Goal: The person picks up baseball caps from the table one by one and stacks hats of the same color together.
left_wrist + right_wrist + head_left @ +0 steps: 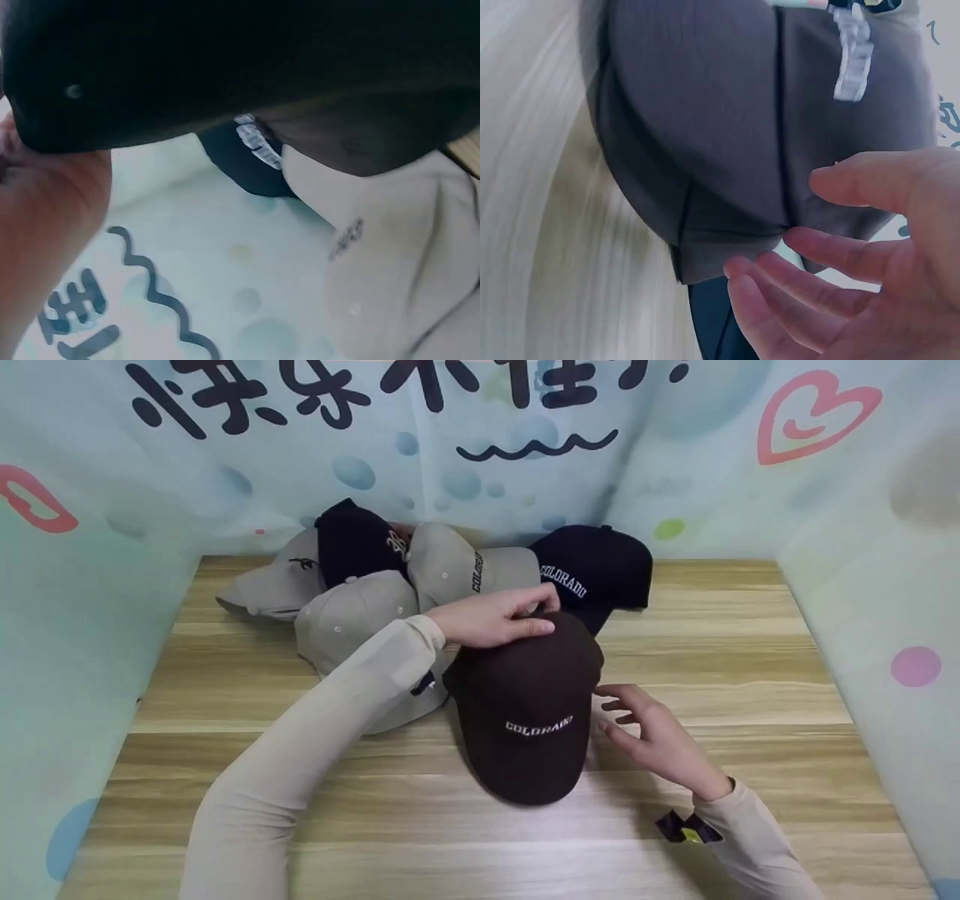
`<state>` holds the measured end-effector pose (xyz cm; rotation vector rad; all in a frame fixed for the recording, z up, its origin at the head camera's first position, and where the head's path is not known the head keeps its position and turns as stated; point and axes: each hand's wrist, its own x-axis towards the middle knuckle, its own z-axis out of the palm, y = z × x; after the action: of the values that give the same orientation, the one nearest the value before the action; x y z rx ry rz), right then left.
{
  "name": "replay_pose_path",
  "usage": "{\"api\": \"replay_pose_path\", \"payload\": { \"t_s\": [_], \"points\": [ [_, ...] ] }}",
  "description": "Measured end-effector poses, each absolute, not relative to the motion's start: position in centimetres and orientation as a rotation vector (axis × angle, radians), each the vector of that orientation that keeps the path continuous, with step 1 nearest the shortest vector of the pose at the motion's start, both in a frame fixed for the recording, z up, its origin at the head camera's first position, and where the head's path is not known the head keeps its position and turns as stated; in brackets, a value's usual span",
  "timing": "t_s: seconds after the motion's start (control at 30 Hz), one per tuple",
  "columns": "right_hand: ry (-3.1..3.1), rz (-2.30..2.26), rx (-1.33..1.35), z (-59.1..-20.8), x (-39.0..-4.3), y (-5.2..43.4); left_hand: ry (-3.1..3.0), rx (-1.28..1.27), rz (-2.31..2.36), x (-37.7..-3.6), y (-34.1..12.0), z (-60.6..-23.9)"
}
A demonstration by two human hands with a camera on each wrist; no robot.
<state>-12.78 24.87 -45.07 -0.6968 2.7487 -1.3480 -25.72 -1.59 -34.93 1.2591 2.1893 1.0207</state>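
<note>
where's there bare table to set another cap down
The table is bare right of the navy COLORADO cap and right hand; in front of the brown cap, between left sleeve and right sleeve; and left of the left sleeve. It's crowded at the back, left to centre, where grey caps and a second navy cap bunch.

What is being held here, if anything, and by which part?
The brown cap, held by the back of its crown in the left grip; the right grip holds nothing.

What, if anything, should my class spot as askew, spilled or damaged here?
The rear caps look askew: heaped, overlapping and facing different ways. Lettering on the grey Colorado cap runs sideways, but on the brown cap reads nearly level. No spill or damage shows.
</note>
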Motion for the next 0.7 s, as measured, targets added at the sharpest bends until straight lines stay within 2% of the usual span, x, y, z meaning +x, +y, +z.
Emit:
{"api": "replay_pose_path", "payload": {
  "t_s": [0.4,0.7],
  "points": [
    [2.693,-1.273,-0.907,-45.0,-11.7,23.3,2.453,1.093,0.75,-27.6,-2.3,-38.5],
    [2.773,-1.055,-1.024,-45.2,-11.0,22.1,2.491,1.03,0.681,-27.6,-1.8,-39.3]
  ]
}}
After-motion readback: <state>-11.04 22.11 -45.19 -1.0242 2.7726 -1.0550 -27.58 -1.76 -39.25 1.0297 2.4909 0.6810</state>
